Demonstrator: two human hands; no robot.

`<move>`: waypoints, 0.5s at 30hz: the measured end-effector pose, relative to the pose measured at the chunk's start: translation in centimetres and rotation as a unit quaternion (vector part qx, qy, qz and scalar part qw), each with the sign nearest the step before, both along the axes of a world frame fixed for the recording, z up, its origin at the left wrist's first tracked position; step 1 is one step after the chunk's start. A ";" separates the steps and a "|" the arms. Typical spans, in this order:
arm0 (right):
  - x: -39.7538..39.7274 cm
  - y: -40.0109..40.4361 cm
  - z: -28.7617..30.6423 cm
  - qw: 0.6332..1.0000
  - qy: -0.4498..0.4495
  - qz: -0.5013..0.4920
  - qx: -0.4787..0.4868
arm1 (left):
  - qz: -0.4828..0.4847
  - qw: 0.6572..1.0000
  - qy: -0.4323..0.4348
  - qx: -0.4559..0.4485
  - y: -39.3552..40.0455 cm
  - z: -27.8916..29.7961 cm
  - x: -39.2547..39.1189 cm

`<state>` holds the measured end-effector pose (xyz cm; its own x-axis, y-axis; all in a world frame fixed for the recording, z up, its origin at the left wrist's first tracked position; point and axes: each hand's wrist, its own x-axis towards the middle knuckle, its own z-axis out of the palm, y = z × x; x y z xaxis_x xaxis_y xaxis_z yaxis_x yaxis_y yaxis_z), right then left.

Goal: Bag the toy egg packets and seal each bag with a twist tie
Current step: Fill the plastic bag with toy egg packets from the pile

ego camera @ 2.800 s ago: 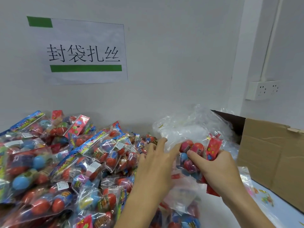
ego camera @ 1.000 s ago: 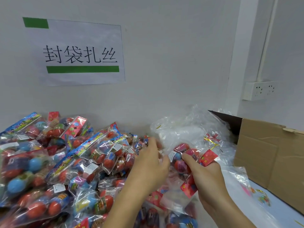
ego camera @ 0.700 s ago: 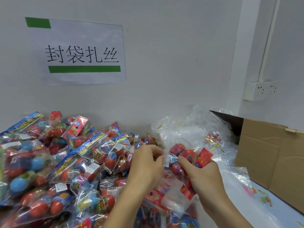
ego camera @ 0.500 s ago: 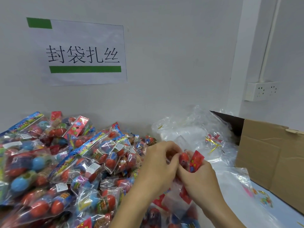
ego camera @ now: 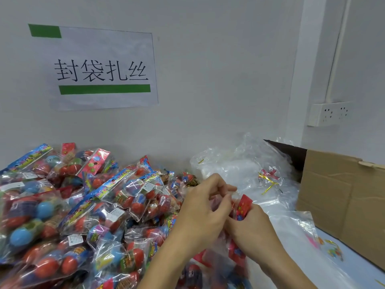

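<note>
A heap of toy egg packets (ego camera: 83,205) covers the left half of the counter (ego camera: 358,270), piled back to the wall edge. At the right edge stands an open cardboard box (ego camera: 341,201), and between it and the heap, toward the back edge, lies a crumpled pile of clear bags (ego camera: 239,170) with a few gold twist ties (ego camera: 268,182) on top, well apart from both hands.

Near the front edge, at the middle, the two hands meet over one clear bag (ego camera: 210,265) that hangs below them with packets inside. Its long axis runs roughly upright, with the gathered mouth at the top, between the two sets of fingers, and the body dropping toward the front edge.

The right hand (ego camera: 254,232) is curled round the neck of the bag, and the red header of a packet (ego camera: 243,205) sticks up out of its grip. The left hand (ego camera: 204,211) comes in from the left, its fingers (ego camera: 225,188) bent and pinching the clear film just above and beside that header. Whether a tie is already in that pinch is too small to tell.

By my reading, the step in hand is closing the neck. The neck lies directly between the hands, so the right can hold it while the left, the freer hand, would have to reach up and right to the ties.
</note>
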<state>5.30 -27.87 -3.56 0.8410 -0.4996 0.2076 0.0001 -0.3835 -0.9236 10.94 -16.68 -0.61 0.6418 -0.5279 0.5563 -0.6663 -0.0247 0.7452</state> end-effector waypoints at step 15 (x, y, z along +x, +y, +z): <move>0.1 0.8 -0.2 0.995 -0.071 0.034 -0.069 | 0.132 0.988 -0.011 0.077 0.6 -0.3 1.6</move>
